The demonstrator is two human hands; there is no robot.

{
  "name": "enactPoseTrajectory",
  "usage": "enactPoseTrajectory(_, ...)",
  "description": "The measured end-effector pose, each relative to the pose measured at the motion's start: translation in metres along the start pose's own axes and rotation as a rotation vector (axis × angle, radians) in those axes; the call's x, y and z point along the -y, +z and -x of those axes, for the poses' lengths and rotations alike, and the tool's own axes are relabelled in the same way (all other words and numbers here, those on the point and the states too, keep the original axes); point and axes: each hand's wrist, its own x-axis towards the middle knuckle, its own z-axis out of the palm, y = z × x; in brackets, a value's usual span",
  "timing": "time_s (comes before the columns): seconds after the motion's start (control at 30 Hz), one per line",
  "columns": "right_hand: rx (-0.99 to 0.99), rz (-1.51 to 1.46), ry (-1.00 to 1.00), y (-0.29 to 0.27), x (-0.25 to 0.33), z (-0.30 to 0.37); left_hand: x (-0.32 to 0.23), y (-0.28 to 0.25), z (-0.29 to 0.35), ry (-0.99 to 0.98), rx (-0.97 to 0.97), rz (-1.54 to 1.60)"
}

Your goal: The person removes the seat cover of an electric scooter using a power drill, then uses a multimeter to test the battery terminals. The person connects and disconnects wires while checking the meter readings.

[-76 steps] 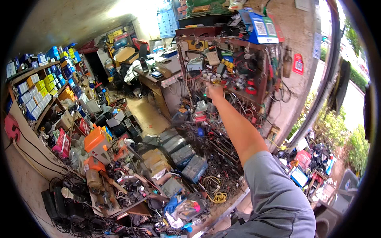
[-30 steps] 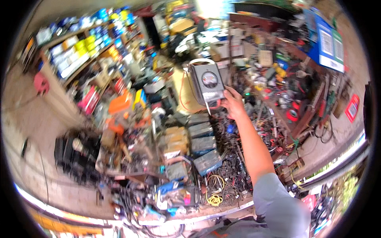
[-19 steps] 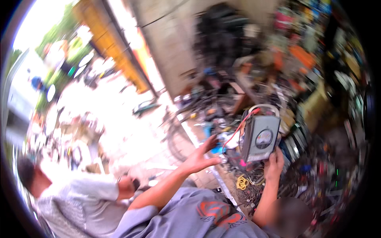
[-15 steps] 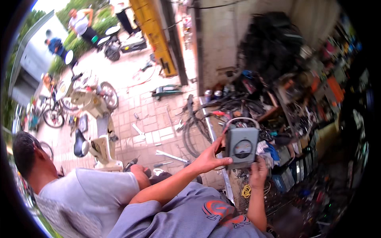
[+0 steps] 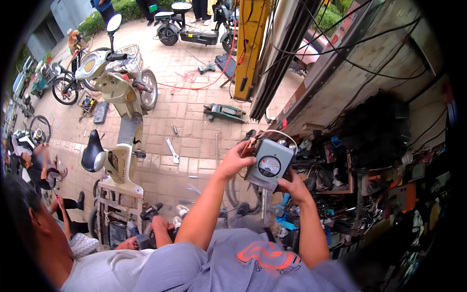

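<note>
Between my hands is a grey box-shaped meter (image 5: pixel 275 155) with a round dial, two shiny knobs on its top and a pale cable looping over it. It leans a little to the right, dial turned up toward me. My left hand (image 5: pixel 235 161) grips its left side, thumb over the front edge. At its lower right corner my right hand (image 5: pixel 295 187) holds on, thumb on the front and fingers partly hidden behind. A person beside me on the left has a hand (image 5: pixel 160 228) close to a dark power drill (image 5: pixel 152 210).
A cream electric scooter (image 5: pixel 119 158) stands on the brick paving at left. A wrench (image 5: pixel 172 150) and a green floor jack (image 5: pixel 224 113) lie ahead. Cluttered shelves (image 5: pixel 335 192) fill the right side, with a yellow post (image 5: pixel 252 53) and hanging cables above.
My view has swung, so the scooter and paving show more fully. The meter has gone from nearly upright to tilted right, and my right hand has moved up its right side.
</note>
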Motion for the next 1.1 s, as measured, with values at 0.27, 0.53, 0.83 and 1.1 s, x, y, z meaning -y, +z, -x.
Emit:
enactPoseTrajectory(0.27,0.154,-0.083,-0.067,0.055,0.004,-0.138,-0.042,-0.083,-0.018,-0.054,-0.173,-0.18)
enactPoseTrajectory(0.53,0.163,0.299,0.008,0.152,0.038,-0.336,-0.08,-0.261,-0.104,-0.032,-0.601,-0.475)
enactPoseTrajectory(0.83,-0.027,-0.016,0.28,0.251,0.122,-0.563,-0.241,-0.422,-0.252,0.089,-0.524,0.175)
enactPoseTrajectory(1.1,-0.264,-0.545,0.476,0.264,0.186,-0.785,-0.374,-0.543,-0.426,0.314,-0.478,0.456)
